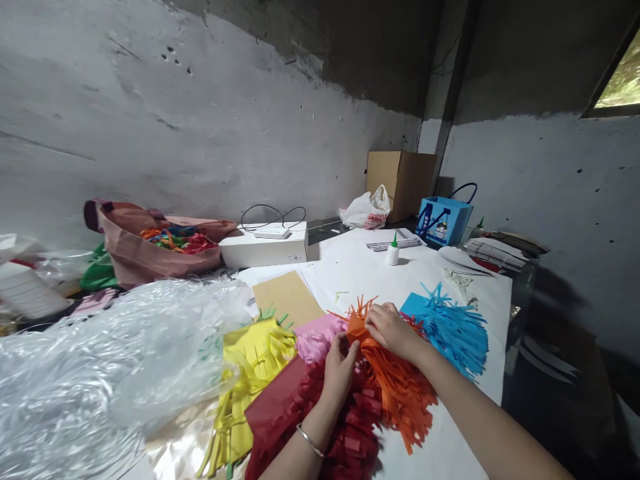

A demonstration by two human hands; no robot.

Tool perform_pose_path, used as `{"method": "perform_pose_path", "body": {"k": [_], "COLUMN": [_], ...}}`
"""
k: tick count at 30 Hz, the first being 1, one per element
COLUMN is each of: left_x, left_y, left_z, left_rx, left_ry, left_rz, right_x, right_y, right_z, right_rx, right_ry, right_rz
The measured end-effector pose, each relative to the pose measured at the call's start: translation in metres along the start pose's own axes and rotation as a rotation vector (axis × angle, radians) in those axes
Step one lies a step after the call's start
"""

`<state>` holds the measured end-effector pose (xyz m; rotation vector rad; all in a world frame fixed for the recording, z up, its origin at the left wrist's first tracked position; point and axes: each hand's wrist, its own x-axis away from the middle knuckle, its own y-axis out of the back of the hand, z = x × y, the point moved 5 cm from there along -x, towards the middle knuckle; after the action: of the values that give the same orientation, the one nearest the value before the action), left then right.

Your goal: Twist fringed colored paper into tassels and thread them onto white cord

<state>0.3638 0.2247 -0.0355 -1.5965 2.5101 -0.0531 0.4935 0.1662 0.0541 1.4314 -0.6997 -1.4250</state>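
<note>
My left hand (339,368), with a silver bangle on its wrist, pinches the near end of a fringed orange paper sheet (400,393). My right hand (390,329) grips the same orange sheet at its far folded edge, fingers curled over it. The orange sheet lies on top of fringed dark red paper (310,420). Fringed pink paper (317,337), yellow paper (253,373) and blue paper (450,327) lie around it on the white table (360,270).
A clear plastic bag (100,367) fills the near left. Behind stand a white box (265,247), a pink bag of coloured scraps (150,247), a glue bottle (393,250), a blue bag (444,220) and a cardboard box (400,180). The table edge drops off at right.
</note>
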Motion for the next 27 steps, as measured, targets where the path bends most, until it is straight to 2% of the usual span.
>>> {"method": "perform_pose_path", "body": {"k": [10, 17, 27], "left_x": [0.002, 0.002, -0.001], "left_y": [0.002, 0.001, 0.001], "left_z": [-0.006, -0.009, -0.002], "left_rx": [-0.072, -0.095, -0.095], "left_ry": [-0.060, -0.089, -0.120], "left_rz": [-0.012, -0.005, 0.000], "right_x": [0.003, 0.004, -0.007], "right_y": [-0.001, -0.001, -0.005], "right_z": [0.019, 0.024, 0.032], "right_rx": [0.038, 0.047, 0.094], "right_ry": [0.057, 0.086, 0.099], "right_rz": [-0.035, 0.042, 0.125]}}
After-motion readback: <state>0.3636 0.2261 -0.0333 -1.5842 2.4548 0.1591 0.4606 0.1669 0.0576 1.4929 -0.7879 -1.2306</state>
